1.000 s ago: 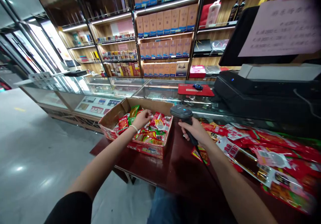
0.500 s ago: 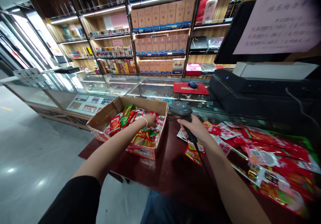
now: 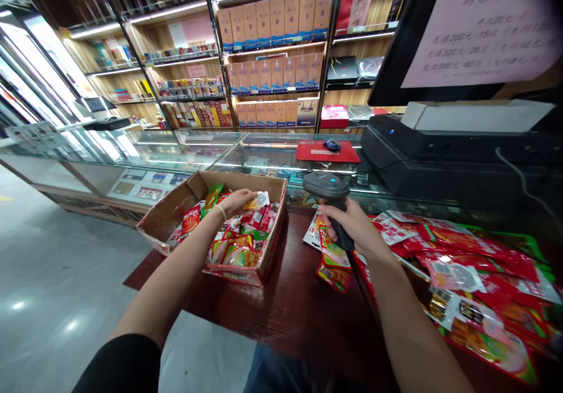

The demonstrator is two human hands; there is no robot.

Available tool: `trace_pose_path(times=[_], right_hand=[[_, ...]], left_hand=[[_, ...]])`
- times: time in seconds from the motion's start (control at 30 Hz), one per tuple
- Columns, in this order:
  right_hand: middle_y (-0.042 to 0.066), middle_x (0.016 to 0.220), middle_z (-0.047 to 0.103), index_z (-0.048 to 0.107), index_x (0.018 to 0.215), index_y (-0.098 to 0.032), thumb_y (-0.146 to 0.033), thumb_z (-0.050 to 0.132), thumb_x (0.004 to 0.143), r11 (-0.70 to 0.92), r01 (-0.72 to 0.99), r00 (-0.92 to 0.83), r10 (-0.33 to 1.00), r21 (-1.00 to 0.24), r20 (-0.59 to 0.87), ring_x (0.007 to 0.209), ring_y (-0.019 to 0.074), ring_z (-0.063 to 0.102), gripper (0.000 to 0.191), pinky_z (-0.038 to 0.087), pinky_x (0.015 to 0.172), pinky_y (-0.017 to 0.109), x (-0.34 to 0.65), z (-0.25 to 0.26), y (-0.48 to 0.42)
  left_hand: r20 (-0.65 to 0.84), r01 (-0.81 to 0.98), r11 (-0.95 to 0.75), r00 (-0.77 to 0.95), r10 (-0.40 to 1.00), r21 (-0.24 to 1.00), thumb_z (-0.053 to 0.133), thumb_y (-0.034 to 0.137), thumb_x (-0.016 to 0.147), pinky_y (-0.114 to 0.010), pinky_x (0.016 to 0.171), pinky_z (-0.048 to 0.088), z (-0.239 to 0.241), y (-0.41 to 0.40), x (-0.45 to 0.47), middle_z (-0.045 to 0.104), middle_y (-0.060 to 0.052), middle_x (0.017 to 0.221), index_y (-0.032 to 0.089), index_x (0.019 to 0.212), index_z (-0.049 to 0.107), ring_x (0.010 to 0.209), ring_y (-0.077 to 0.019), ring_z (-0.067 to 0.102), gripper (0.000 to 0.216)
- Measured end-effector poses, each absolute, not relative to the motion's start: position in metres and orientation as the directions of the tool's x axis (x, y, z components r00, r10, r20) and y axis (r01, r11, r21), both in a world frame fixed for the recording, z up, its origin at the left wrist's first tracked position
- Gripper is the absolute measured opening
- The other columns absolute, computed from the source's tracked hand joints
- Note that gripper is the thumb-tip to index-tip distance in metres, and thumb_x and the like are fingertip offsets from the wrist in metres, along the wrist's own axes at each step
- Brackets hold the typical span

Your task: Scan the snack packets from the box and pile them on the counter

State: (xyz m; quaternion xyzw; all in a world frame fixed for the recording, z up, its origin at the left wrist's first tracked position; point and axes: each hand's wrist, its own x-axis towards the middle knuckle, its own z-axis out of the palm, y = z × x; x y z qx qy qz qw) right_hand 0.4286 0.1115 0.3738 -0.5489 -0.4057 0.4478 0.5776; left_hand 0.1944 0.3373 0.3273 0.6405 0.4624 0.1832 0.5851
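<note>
My left hand (image 3: 237, 203) is above the open cardboard box (image 3: 149, 222), its fingers closed on a small white and yellow snack packet (image 3: 263, 199). Under it, the box holds several red, green and white snack packets (image 3: 240, 256). In my right hand (image 3: 352, 223) is a black barcode scanner (image 3: 326, 186), gripped by its handle, with a blue light on top and a cable running down. Just beside that hand, a few snack packets (image 3: 333, 277) lie on the dark red table (image 3: 288, 311).
A heap of red snack packets (image 3: 479, 258) covers the table's right side. Behind stand a glass display counter (image 3: 259, 155), a red mat (image 3: 303, 149) with a mouse (image 3: 332, 145), and a black monitor (image 3: 404, 47) bearing a pink handwritten sheet. Shelves of boxes line the wall.
My left hand has risen from among the packets in the box and moved left, with a small packet now showing in its fingers. My right hand still holds the scanner; the view has shifted slightly.
</note>
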Motion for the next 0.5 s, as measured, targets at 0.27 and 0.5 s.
trace_pose_path(times=[0.27, 0.5], right_hand=[[-0.007, 0.053, 0.052, 0.051, 0.086, -0.021, -0.041, 0.073, 0.075, 0.004, -0.062, 0.228, 0.973, -0.998, -0.010, 0.035, 0.0088, 0.046, 0.032, 0.035, 0.032, 0.020, 0.426, 0.369, 0.114], [-0.007, 0.053, 0.053, 0.049, 0.085, -0.021, -0.044, 0.073, 0.074, -0.038, -0.022, 0.250, 0.967, -0.999, -0.043, 0.036, 0.0096, 0.047, 0.035, 0.037, 0.032, 0.021, 0.420, 0.370, 0.115]], left_hand=[[-0.172, 0.045, 0.174, 0.518, 0.838, 0.984, 0.083, 0.015, 0.063, -0.023, 0.063, 0.055, 0.342, 0.320, 0.196, 0.068, -0.003, 0.088, 0.019, 0.093, 0.044, 0.074, -0.0156, 0.071, 0.049], [0.055, 0.009, -0.069, 0.497, 0.866, 0.998, 0.080, 0.041, 0.069, -0.016, 0.051, 0.043, 0.347, 0.321, 0.194, 0.063, 0.001, 0.069, 0.013, 0.088, 0.063, 0.054, -0.0058, 0.056, 0.038]])
